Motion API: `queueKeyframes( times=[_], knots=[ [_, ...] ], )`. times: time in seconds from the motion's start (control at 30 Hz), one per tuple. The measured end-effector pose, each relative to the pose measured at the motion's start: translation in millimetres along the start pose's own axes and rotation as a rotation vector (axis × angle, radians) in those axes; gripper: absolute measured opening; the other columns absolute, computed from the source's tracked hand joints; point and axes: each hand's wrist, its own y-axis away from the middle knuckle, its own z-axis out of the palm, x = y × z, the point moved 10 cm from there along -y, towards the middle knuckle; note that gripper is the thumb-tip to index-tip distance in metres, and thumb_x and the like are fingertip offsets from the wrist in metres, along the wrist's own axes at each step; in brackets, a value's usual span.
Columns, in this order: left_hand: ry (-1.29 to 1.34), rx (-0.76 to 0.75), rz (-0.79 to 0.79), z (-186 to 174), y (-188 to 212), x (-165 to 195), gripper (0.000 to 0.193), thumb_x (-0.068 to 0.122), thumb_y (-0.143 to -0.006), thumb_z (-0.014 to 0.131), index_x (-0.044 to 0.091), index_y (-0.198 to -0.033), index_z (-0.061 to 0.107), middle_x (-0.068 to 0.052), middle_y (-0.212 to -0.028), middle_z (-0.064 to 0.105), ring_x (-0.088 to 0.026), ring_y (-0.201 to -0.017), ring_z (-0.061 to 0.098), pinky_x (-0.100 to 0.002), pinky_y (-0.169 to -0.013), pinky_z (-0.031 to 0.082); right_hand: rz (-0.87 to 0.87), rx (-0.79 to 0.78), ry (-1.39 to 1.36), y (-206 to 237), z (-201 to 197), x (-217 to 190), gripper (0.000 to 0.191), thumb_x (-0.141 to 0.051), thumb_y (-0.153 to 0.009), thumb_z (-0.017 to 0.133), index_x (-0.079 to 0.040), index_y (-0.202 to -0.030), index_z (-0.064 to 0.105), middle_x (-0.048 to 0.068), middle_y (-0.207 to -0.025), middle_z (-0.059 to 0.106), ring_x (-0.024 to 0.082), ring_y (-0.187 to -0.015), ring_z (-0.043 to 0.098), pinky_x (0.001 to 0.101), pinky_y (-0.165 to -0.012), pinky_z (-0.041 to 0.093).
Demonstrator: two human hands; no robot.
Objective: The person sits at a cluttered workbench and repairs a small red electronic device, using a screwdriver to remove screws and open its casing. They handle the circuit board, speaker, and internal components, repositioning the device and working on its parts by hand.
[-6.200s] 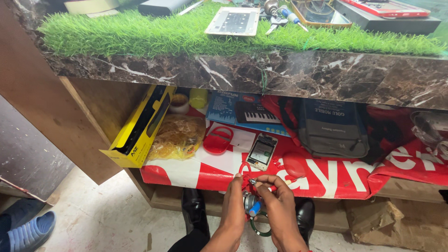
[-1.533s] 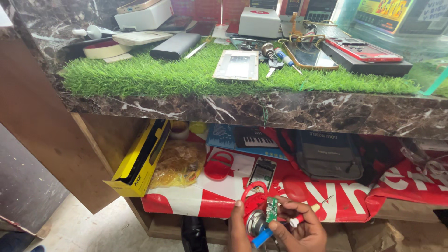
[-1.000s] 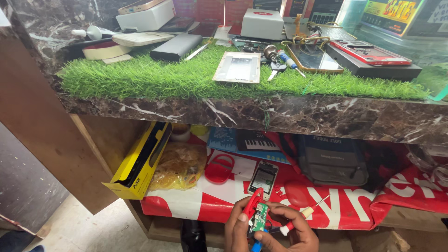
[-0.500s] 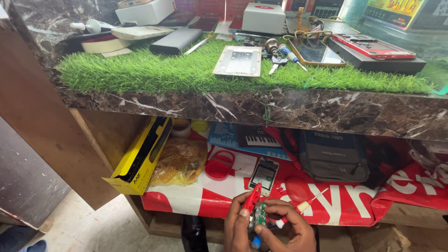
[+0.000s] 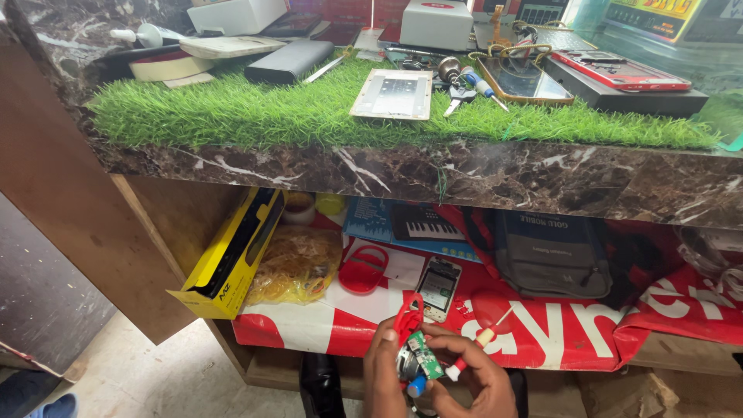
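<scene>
While a grass mat (image 5: 255, 116) covers the marble counter (image 5: 464, 174) above a shelf with a yellow box (image 5: 232, 255), I see my left hand (image 5: 385, 371) and right hand (image 5: 476, 379) gripping a green circuit board (image 5: 422, 360) low before the shelf.

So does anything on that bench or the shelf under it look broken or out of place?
Yes. On the shelf, a phone lies with its back off and insides showing. Both hands, left hand and right hand, hold a bare green circuit board. The counter itself is covered in fake grass, unusual for a workbench.
</scene>
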Motion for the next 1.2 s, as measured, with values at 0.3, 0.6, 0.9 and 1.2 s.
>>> queueKeyframes(
  times=[0.3, 0.6, 0.9, 1.2],
  knots=[
    [0.101, 0.319, -0.269, -39, -8, -44, 0.066, 0.051, -0.091, 0.051, -0.003, -0.124, 0.066, -0.016, -0.114, 0.073, -0.023, -0.104, 0.070, -0.037, -0.093, 0.054, 0.114, -0.077, 0.057, 0, -3, 27, 0.050, 0.015, -0.068, 0.065, 0.000, -0.115, 0.072, 0.015, -0.143, 0.059, 0.025, -0.138, 0.059, 0.0387, -0.111, 0.047],
    [0.057, 0.340, -0.304, -38, -8, -36, 0.067, 0.053, -0.091, 0.052, -0.006, -0.118, 0.071, -0.019, -0.109, 0.076, -0.024, -0.095, 0.073, -0.036, -0.086, 0.058, 0.231, -0.112, -0.009, -4, -8, 64, 0.040, 0.013, -0.070, 0.074, 0.001, -0.108, 0.073, 0.019, -0.138, 0.059, 0.025, -0.134, 0.062, 0.0391, -0.111, 0.048],
    [0.105, 0.228, -0.307, -20, 0, -20, 0.065, 0.051, -0.092, 0.046, -0.004, -0.116, 0.072, -0.019, -0.102, 0.077, -0.024, -0.087, 0.073, -0.036, -0.077, 0.057, 0.212, -0.061, 0.012, -2, -10, 66, 0.043, 0.012, -0.070, 0.080, 0.001, -0.110, 0.073, 0.018, -0.133, 0.067, 0.019, -0.120, 0.066, 0.0355, -0.103, 0.052],
    [0.031, 0.219, -0.286, -25, -4, -33, 0.065, 0.051, -0.093, 0.050, -0.004, -0.122, 0.070, -0.016, -0.108, 0.075, -0.021, -0.093, 0.070, -0.034, -0.084, 0.055, 0.046, 0.109, -0.035, -4, -20, 33, 0.044, 0.014, -0.066, 0.084, 0.004, -0.108, 0.071, 0.021, -0.127, 0.071, 0.022, -0.121, 0.067, 0.0377, -0.105, 0.053]
  ],
)
